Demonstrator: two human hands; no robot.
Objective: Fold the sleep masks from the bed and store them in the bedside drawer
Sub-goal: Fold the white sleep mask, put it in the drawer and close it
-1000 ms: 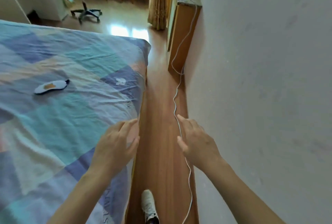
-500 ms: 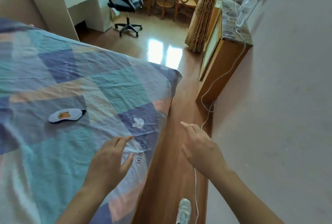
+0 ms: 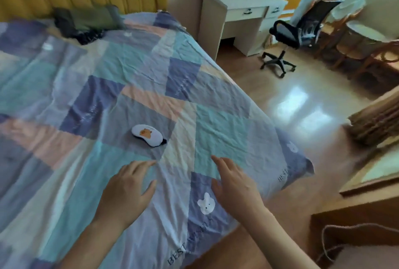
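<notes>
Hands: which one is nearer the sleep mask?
The left hand: its fingertips reach closest to the sleep mask. The right hand hovers further right; both empty.

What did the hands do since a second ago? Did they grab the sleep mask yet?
Not yet. The view turned toward the bed, and both hands moved from the gap by the wall to over the quilt. Left hand and right hand stay open, empty. The sleep mask lies unmoved.

Both forearms look bare, left hand (image 3: 127, 191) and right hand (image 3: 234, 184) apparently ringless.
</notes>
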